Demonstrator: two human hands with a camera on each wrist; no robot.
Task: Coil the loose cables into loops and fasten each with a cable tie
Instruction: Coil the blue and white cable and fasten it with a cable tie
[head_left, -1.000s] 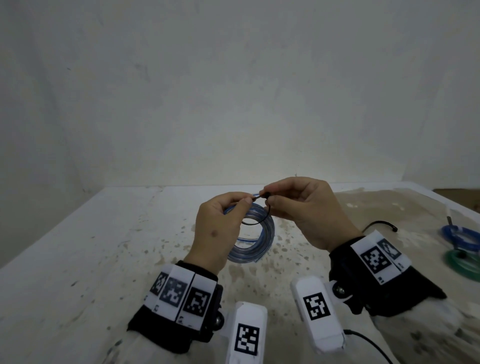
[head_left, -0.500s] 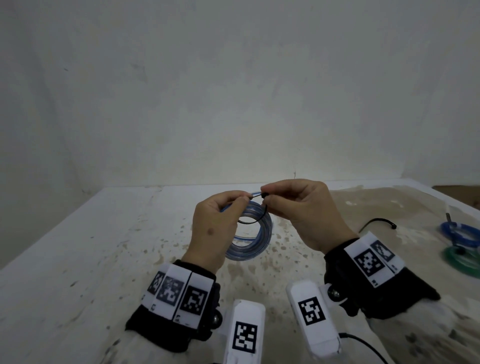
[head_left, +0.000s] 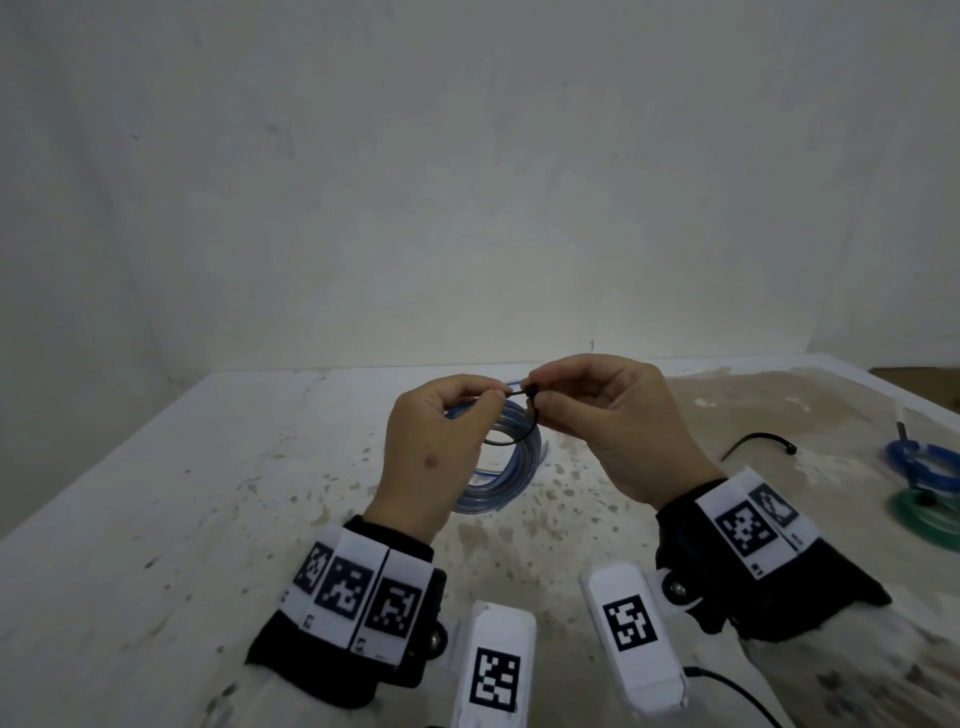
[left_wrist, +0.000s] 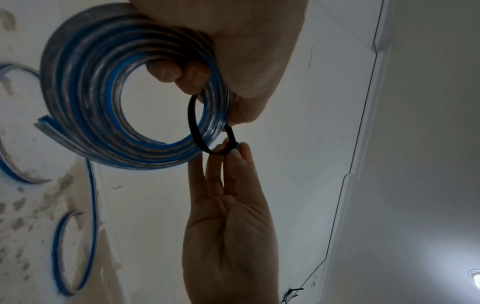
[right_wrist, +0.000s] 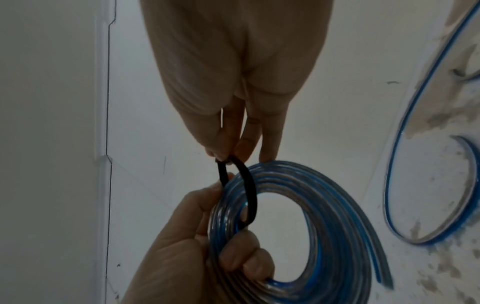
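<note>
A coil of clear cable with a blue stripe (head_left: 501, 483) hangs above the table, gripped at its top by my left hand (head_left: 491, 397), fingers curled through the loop. A black cable tie (head_left: 514, 439) circles the coil's strands as a loose ring. My right hand (head_left: 535, 392) pinches the tie's head between thumb and fingertips, right beside the left fingertips. In the left wrist view the tie (left_wrist: 193, 125) wraps the coil (left_wrist: 85, 67), with the right hand (left_wrist: 228, 148) below. In the right wrist view the right hand (right_wrist: 226, 158) holds the tie (right_wrist: 249, 191) above the coil (right_wrist: 330, 207).
A spare black cable tie (head_left: 758, 444) lies on the stained white table (head_left: 156, 519) to the right. A tied blue coil (head_left: 924, 465) and a green coil (head_left: 924, 514) sit at the right edge. Loose blue-striped cable (left_wrist: 91, 195) lies on the table. A wall stands close behind.
Both hands and the coil have drifted up very slightly. Both grips are the same and the tie still forms a loose ring.
</note>
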